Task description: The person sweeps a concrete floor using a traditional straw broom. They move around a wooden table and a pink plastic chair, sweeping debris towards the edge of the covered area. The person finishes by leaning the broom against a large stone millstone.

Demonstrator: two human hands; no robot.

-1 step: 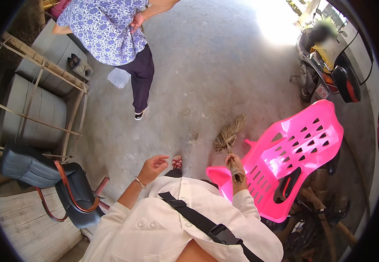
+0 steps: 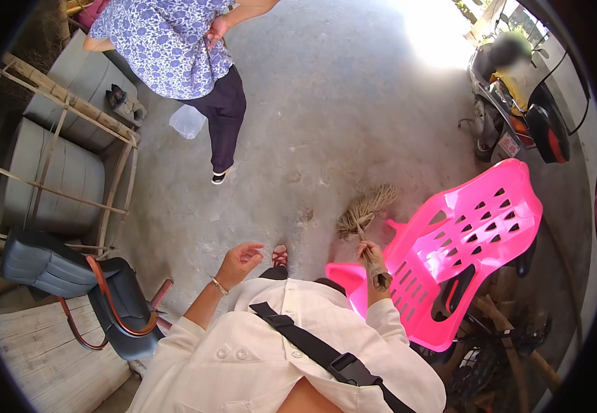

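My right hand [image 2: 371,253] is wrapped round the handle of a short straw broom [image 2: 365,212]. The broom's dry, bushy bristles point away from me above the concrete floor; I cannot tell whether they touch it. The wrapped handle end pokes out below my fist. Close on the right of that hand stands a bright pink plastic chair [image 2: 443,234] with cut-out slots and holes. My left hand [image 2: 240,263], with a bracelet at the wrist, hangs before my body, its fingers loosely bent and apart, holding nothing.
A person in a blue-patterned top [image 2: 168,51] stands far left beside a clear plastic bag [image 2: 188,122]. Bamboo framing [image 2: 58,141], grey round containers [image 2: 54,179] and a black armchair [image 2: 116,296] line the left. A scooter [image 2: 508,103] is parked far right.
The broom has tilted slightly: its bristles lie a little farther right, and the handle end has shifted right too. The left hand has barely moved.
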